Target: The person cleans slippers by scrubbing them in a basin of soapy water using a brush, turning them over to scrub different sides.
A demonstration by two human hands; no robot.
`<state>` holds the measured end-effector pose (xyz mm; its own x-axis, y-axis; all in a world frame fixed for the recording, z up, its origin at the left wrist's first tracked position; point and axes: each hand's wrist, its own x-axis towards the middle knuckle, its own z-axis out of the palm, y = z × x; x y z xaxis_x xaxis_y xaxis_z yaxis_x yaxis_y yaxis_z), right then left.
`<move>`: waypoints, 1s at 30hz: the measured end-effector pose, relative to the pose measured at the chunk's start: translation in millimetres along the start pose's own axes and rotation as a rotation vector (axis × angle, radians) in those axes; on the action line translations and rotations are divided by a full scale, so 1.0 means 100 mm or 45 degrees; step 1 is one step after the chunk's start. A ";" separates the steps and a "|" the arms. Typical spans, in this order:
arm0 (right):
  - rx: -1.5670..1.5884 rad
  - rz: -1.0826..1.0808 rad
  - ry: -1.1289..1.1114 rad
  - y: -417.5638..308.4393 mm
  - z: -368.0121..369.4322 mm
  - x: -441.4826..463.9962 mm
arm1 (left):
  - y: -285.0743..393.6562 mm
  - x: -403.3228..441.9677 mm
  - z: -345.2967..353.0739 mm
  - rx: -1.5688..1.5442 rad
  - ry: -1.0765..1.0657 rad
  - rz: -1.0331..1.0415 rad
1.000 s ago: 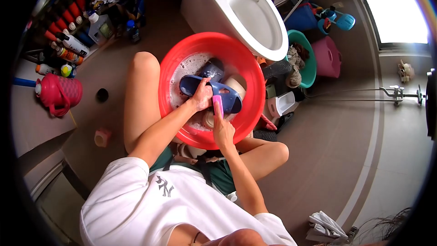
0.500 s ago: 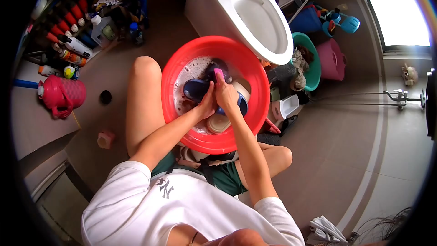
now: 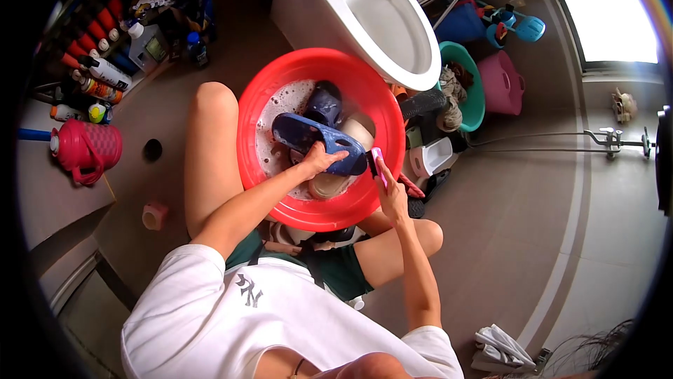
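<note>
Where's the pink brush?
In the head view, the pink brush is in the right hand, over the right side of the red basin, beside the blue slipper in the left hand.

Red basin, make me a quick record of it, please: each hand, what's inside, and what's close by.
Left hand: grips a navy slide sandal
Right hand: holds a pink brush, bristles by the sandal's end; contact unclear
Container: red basin
Inside: sudsy water, second navy slide, beige footwear
Nearby: white toilet, teal tub, pink bucket
</note>
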<state>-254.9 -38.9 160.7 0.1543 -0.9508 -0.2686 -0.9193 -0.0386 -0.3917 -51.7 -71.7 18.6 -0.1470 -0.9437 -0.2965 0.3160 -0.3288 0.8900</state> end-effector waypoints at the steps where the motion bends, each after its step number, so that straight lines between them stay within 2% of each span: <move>1: -0.042 -0.015 -0.038 -0.06 -0.02 -0.01 | -0.06 0.02 -0.01 -0.012 -0.020 0.028; 5: -0.155 -0.194 0.030 0.01 0.15 0.09 | -0.11 0.08 -0.01 -0.066 -0.045 0.025; 8: -0.233 -0.124 -0.016 -0.09 0.29 0.33 | -0.12 0.10 -0.02 -0.025 -0.039 0.047; 11: -0.210 -0.186 -0.026 -0.15 0.35 0.59 | -0.06 0.07 -0.03 0.223 0.055 0.296; 14: -0.209 -0.282 -0.059 -0.24 0.42 0.89 | -0.24 0.14 -0.06 0.329 0.074 0.301; 18: -0.239 -0.315 -0.129 -0.40 0.49 1.17 | -0.20 0.13 -0.06 0.256 0.066 0.271; 24: -0.157 -0.262 -0.183 -0.09 0.02 0.64 | -0.15 0.11 -0.03 0.085 -0.027 0.161; 30: -0.352 -0.203 -0.094 0.29 -0.04 0.06 | -0.11 0.11 -0.07 0.040 -0.056 0.129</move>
<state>-282.6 -46.6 151.3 0.3208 -0.9016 -0.2902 -0.9434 -0.2769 -0.1827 -49.9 -78.4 2.8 -0.1569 -0.9692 -0.1896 0.3021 -0.2299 0.9251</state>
